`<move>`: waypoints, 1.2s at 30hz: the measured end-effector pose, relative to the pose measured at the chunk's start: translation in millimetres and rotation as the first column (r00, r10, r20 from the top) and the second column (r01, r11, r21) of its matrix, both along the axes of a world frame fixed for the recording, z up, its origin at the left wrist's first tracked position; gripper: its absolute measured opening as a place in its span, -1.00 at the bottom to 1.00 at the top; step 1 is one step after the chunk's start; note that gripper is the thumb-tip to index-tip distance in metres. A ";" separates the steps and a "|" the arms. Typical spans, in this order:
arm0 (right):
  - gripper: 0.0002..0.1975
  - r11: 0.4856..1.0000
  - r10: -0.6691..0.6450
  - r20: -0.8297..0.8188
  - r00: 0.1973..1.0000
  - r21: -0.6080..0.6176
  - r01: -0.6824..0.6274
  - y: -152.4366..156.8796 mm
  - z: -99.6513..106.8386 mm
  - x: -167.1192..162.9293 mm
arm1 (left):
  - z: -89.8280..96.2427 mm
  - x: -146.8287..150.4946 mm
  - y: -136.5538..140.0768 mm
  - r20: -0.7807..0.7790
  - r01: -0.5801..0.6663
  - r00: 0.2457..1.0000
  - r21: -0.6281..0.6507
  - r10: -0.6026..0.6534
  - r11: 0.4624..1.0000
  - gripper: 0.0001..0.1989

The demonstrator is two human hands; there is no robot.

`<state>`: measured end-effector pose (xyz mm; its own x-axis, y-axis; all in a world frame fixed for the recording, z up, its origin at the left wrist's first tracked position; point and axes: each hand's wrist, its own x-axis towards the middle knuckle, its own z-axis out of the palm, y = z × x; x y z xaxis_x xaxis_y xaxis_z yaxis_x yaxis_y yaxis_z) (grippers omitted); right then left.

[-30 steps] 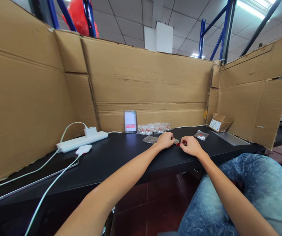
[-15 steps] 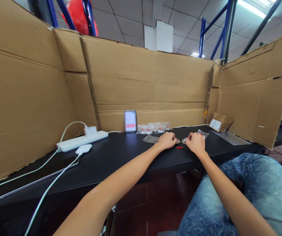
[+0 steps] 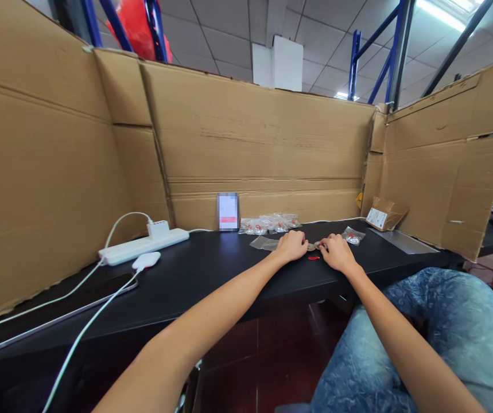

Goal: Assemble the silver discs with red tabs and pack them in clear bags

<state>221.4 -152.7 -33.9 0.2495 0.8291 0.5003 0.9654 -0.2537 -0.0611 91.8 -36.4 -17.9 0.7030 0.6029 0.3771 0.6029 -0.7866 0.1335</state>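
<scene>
My left hand [image 3: 291, 246] rests on the black table with its fingers bent closed at the edge of a small, pale round disc [image 3: 311, 247]. Facing it, my right hand [image 3: 336, 252] has its fingertips pinched at a second round piece, mostly hidden by the fingers; the two pieces sit close together. A thin red strip [image 3: 314, 258] lies on the table just in front of them. Left of my left hand is a flat clear plastic bag [image 3: 264, 243]. Beyond my right hand lies a small clear bag [image 3: 353, 236] with something red in it.
A row of several clear bags with red bits [image 3: 268, 223] lies by the cardboard wall [image 3: 267, 132]. Beside it stands a phone-like screen [image 3: 228, 212]. A white power strip [image 3: 144, 246] with cables is at left, a labelled cardboard packet [image 3: 386, 214] at right.
My right hand has shifted slightly left, bringing its round piece close to the one at my left hand. The small bag beyond it shows more fully. My left hand has hardly moved.
</scene>
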 end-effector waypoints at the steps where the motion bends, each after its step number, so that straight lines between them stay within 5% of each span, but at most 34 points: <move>1: -0.73 1.000 0.015 -0.008 1.000 -0.011 -0.015 0.2 -0.4 0.2 | 0.0 0.0 -0.1 0.000 -0.002 1.000 0.002 0.002 1.000 -0.73; 10: -0.86 0.999 0.050 -0.082 0.995 0.024 -0.048 4.3 -4.3 7.6 | -1.3 0.2 1.4 0.025 0.013 1.000 0.019 -0.013 1.000 -0.76; 19: -0.73 0.997 -0.025 -0.005 1.000 0.075 0.026 5.0 -1.4 2.7 | 1.9 2.5 2.6 0.105 0.089 0.990 0.057 -0.095 0.994 -0.71; 26: -0.72 0.995 -0.100 -0.041 0.994 0.016 0.101 4.7 0.0 1.5 | -4.2 5.2 4.0 0.107 0.311 0.942 0.081 -0.318 0.947 -0.72; 31: -0.76 0.992 -0.106 -0.009 0.994 0.064 0.107 1.8 1.2 1.1 | -4.8 5.0 -6.2 0.086 0.496 0.858 0.117 -0.507 0.860 -0.66; 36: -0.77 0.994 -0.113 -0.091 0.989 -0.010 0.112 0.0 4.0 -3.2 | -1.3 4.8 -14.2 0.085 0.523 0.845 0.074 -0.528 0.849 -0.66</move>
